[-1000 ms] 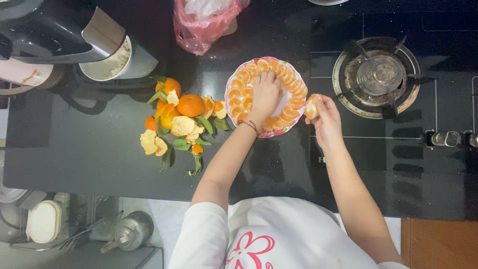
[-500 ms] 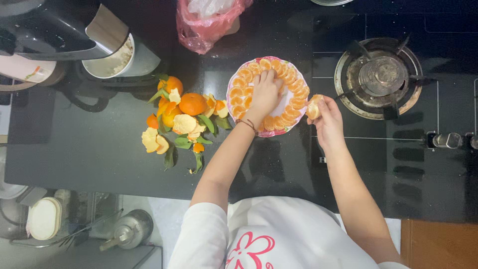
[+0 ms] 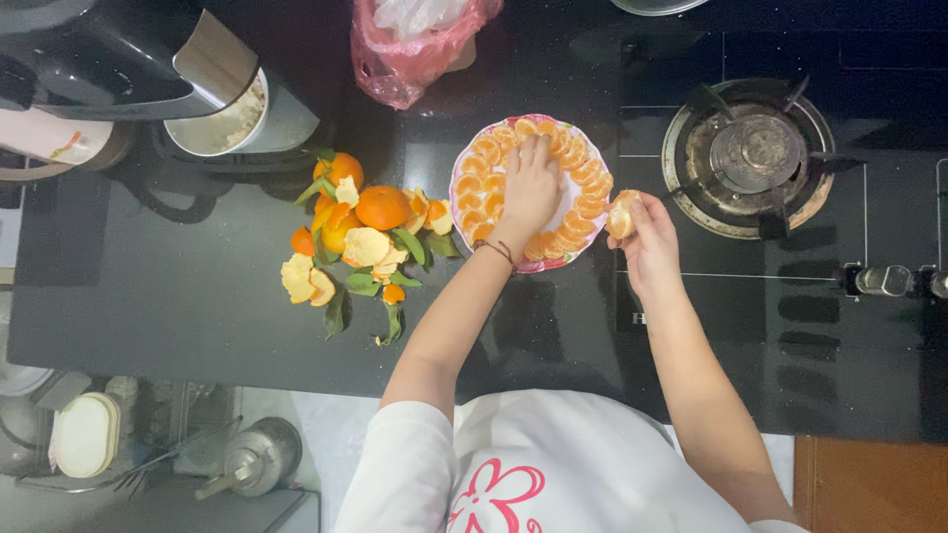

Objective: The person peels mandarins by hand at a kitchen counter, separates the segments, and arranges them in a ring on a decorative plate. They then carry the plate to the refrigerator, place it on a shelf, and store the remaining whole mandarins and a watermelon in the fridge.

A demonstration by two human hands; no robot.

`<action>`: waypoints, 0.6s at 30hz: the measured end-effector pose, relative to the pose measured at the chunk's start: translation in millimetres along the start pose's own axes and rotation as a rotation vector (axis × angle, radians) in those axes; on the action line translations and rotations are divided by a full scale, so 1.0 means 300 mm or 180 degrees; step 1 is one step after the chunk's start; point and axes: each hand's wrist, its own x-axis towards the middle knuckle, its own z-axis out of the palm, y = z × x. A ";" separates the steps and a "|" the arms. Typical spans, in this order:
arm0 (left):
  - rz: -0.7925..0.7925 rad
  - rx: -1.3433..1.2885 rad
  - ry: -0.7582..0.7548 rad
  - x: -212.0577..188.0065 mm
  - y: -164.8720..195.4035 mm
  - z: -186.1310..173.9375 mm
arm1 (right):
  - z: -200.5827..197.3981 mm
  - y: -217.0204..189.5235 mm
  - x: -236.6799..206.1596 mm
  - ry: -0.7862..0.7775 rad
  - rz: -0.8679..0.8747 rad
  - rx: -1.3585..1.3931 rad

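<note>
A pink-rimmed plate [image 3: 464, 168] on the black counter carries a ring of orange segments [image 3: 589, 193]. My left hand [image 3: 528, 188] reaches over the plate's middle, fingertips down among the segments at its far side. To the right of the plate, my right hand [image 3: 647, 232] grips a peeled, partly split orange [image 3: 620, 215]. A heap of whole oranges [image 3: 381, 206], leaves and peel [image 3: 301, 279] lies left of the plate.
A gas burner [image 3: 755, 158] sits at the right, with stove knobs [image 3: 884, 281] nearer me. A pink plastic bag [image 3: 410, 54] lies behind the plate. A blender jug [image 3: 232, 114] stands at the back left. A kettle [image 3: 252, 459] is on a lower shelf.
My left hand has slid slightly farther across the plate. The right hand keeps the peeled orange beside the plate, almost still.
</note>
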 end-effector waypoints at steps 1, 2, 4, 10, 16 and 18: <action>-0.0017 0.0052 0.0071 0.001 0.002 0.005 | -0.002 -0.002 0.001 -0.0003 -0.0008 0.0002; -0.0004 -0.0022 0.0021 0.000 0.002 0.007 | -0.004 -0.003 0.001 -0.0006 -0.0013 0.0005; 0.0008 -0.0170 -0.0082 -0.002 -0.002 -0.010 | -0.005 -0.006 0.000 0.0019 0.0015 -0.0014; 0.0097 -0.1100 0.0036 -0.013 -0.028 -0.121 | 0.008 -0.007 -0.001 0.0032 0.0014 -0.0041; -0.0264 -0.0449 0.0071 0.006 -0.110 -0.116 | 0.018 -0.012 -0.008 0.0050 0.0052 -0.0028; -0.0260 -0.0372 -0.0044 0.006 -0.119 -0.107 | 0.018 -0.006 -0.008 0.0049 0.0040 0.0003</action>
